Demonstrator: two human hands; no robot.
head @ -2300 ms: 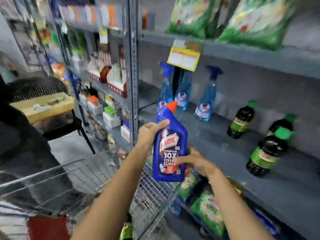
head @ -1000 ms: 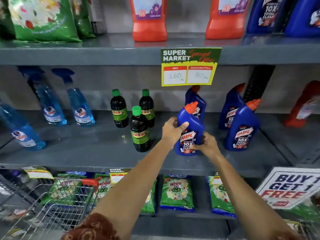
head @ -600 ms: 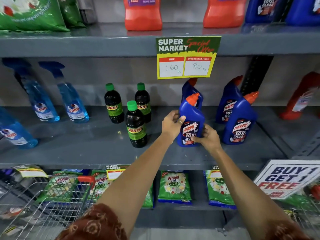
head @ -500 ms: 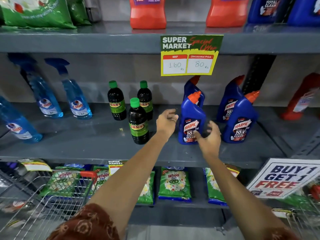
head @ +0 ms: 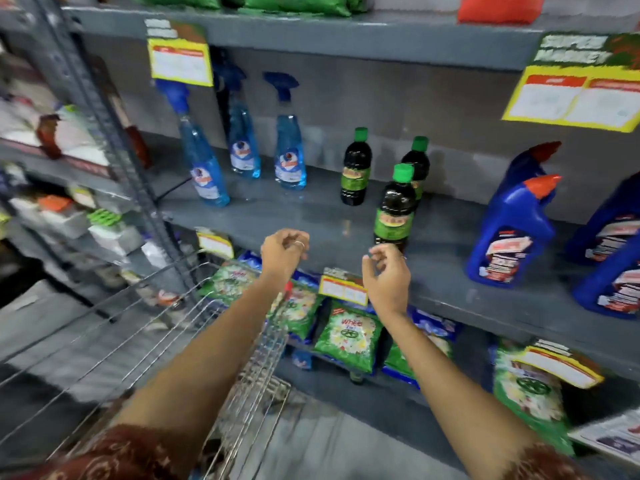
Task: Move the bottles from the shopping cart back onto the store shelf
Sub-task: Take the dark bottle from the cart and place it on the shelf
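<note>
The blue toilet-cleaner bottle with an orange cap stands upright on the grey shelf, among other blue bottles at the right. My left hand and my right hand hover in front of the shelf edge, both empty with fingers loosely curled and apart. Three dark bottles with green caps stand just beyond my right hand. The wire shopping cart sits below my left arm; its contents are not visible.
Three blue spray bottles stand at the shelf's left. Green detergent packets lie on the lower shelf. Yellow price tags hang from the upper shelf. A steel upright divides this bay from shelves at left.
Both hands let go of the blue bottle, leaving it on the shelf, and drew back to the left. My view has swung left and down toward the cart.
</note>
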